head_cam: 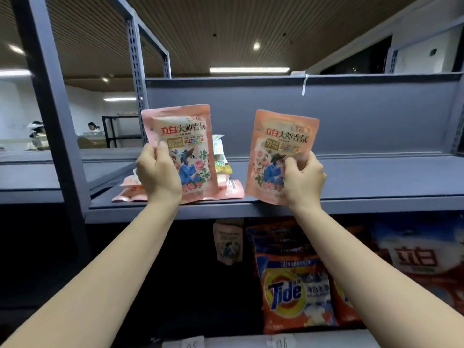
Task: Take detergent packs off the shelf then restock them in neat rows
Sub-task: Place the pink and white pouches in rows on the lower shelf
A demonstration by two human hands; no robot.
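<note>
Each of my hands holds one pink detergent pack upright over the grey shelf (376, 177). My left hand (157, 172) grips the lower left side of the left pink pack (185, 139). My right hand (302, 182) grips the lower right corner of the right pink pack (276, 149), which tilts slightly and overhangs the shelf's front edge. Behind the left pack, more pink packs (233, 189) lie flat on the shelf, with a yellow and green pack (221, 156) on top of them.
The grey shelf stretches bare to the right of the packs, with a grey back panel (326, 116). On the shelf below stand orange Tide bags (291, 292), a red bag (421, 262) and a small hanging pack (228, 244). A steel upright (57, 121) stands at the left.
</note>
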